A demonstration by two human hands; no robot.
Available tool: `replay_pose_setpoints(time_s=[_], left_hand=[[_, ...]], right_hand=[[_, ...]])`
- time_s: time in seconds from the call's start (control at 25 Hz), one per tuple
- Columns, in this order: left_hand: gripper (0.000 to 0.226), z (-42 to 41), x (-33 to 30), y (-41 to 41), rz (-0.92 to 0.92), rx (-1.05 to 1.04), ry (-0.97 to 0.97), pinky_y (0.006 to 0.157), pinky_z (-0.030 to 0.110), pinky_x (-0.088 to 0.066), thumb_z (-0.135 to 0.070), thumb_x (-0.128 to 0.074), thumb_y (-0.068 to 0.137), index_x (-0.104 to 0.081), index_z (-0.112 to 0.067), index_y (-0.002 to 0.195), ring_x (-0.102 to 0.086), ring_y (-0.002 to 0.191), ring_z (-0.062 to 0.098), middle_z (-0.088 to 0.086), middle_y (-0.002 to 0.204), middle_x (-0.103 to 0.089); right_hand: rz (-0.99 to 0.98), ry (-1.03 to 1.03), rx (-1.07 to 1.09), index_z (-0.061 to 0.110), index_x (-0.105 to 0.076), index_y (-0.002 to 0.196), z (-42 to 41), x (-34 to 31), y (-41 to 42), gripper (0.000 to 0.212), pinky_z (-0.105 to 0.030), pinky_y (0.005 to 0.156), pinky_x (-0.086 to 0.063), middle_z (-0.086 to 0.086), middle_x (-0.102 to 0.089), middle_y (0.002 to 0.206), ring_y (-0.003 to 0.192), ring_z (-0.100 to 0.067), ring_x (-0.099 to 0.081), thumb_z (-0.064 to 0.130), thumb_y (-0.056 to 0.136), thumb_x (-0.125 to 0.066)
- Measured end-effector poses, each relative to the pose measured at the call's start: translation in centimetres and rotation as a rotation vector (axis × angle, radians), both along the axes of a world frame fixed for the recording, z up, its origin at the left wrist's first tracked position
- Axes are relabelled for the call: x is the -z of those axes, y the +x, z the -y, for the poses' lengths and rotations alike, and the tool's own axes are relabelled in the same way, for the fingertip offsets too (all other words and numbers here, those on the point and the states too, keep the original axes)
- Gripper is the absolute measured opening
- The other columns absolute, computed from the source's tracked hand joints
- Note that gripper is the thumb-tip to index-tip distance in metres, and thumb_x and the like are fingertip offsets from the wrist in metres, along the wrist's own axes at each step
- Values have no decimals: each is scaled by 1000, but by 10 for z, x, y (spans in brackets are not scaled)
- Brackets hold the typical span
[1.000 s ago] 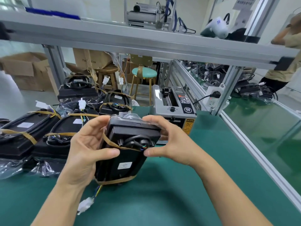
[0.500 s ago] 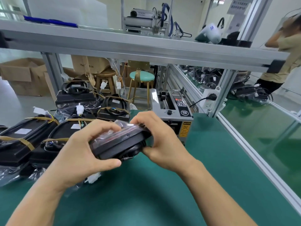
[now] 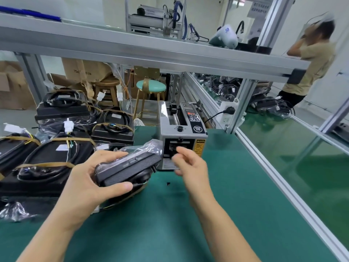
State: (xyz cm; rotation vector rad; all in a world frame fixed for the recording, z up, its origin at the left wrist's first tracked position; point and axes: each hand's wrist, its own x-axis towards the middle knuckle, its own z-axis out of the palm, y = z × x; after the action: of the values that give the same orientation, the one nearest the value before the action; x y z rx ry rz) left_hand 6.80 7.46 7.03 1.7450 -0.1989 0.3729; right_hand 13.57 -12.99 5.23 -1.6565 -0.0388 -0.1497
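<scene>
Your left hand [image 3: 85, 182] clasps the one black unit [image 3: 128, 169] in clear plastic wrap, thumb across its near face and fingers over the far edge. It is held just above the green mat [image 3: 170, 224]. Its long axis runs from lower left to upper right, and the bunched plastic end points at the single tape dispenser [image 3: 181, 133]. Your right hand [image 3: 190, 167] is off the unit, fingers loosely curled at the dispenser's outlet. They are blurred, so I cannot tell whether they pinch anything. To the left lie at least five taped black packs [image 3: 52, 159] — some stacked. Beyond stand two stools — one wooden [image 3: 106, 86], one teal-seated [image 3: 151, 86].
</scene>
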Motion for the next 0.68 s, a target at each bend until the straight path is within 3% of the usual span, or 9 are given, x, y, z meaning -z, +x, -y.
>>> replay_pose_setpoints(time_s=[0.08, 0.16, 0.2, 0.24, 0.28, 0.32, 0.4, 0.52, 0.68], left_hand=[[59, 3, -1, -2, 8, 1, -2, 85, 23, -50, -25, -86, 42, -72, -25, 99, -65, 96, 16, -4, 103, -67], [57, 6, -1, -4, 20, -14, -3, 78, 14, -49, -34, -85, 41, -72, -32, 97, -65, 92, 11, -6, 101, -67], [56, 7, -2, -4, 26, -21, 2, 76, 11, -48, -33, -85, 41, -72, -34, 96, -65, 91, 9, -6, 101, -67], [56, 8, -2, -3, 31, -27, 8, 74, 9, -47, -32, -86, 41, -71, -36, 95, -65, 90, 9, -6, 100, -66], [56, 9, -2, -3, 36, -27, 16, 74, 8, -45, -33, -86, 41, -71, -37, 95, -64, 90, 8, -7, 100, -66], [56, 10, -2, -2, 39, -24, 23, 73, 7, -45, -36, -85, 41, -71, -37, 95, -64, 90, 6, -7, 100, -66], [55, 11, -2, -2, 40, -17, 40, 72, 7, -44, -42, -81, 42, -71, -40, 95, -63, 90, 4, -8, 101, -65], [53, 12, -1, -2, 46, -14, 56, 73, 7, -44, -43, -80, 44, -70, -42, 96, -62, 92, 3, -9, 102, -63], [52, 14, -1, -3, 58, -9, 78, 73, 5, -43, -44, -79, 45, -69, -43, 96, -61, 92, 2, -10, 101, -62]], right_hand=[[-110, -19, 224, 14, -72, 85, 11, 2, 13, 10, -28, 71, -45, 6, -59, 70, 67, -11, -48, 13, 87, -62], [-119, -50, 292, 1, -65, 73, 12, 1, 24, 20, -29, 66, -41, -6, -50, 63, 62, -19, -41, 15, 87, -60], [-116, -60, 305, -5, -63, 74, 10, 0, 29, 24, -27, 70, -23, -13, -52, 64, 62, -22, -39, 15, 86, -59], [-119, -87, 320, -9, -62, 78, 8, 0, 33, 27, -47, 85, -51, -19, -58, 67, 94, -44, -53, 17, 86, -59], [-123, -110, 337, -10, -62, 82, 5, -1, 36, 29, -36, 69, -51, -19, -66, 73, 102, -11, -32, 19, 87, -60], [-130, -134, 356, -9, -64, 83, 2, -1, 39, 30, -36, 72, -52, -18, -70, 80, 110, -26, -47, 20, 88, -61], [-155, -155, 378, 5, -69, 71, 0, -3, 46, 25, -30, 64, -49, -6, -71, 77, 87, -27, -66, 23, 88, -64], [-211, -159, 414, 24, -62, 57, -2, -5, 51, 28, -25, 67, -40, 11, -62, 66, 81, -21, -63, 26, 83, -70], [-277, -61, 461, 25, -60, 56, -10, -3, 58, 28, -27, 70, -43, 7, -62, 67, 76, -22, -61, 22, 80, -73]])
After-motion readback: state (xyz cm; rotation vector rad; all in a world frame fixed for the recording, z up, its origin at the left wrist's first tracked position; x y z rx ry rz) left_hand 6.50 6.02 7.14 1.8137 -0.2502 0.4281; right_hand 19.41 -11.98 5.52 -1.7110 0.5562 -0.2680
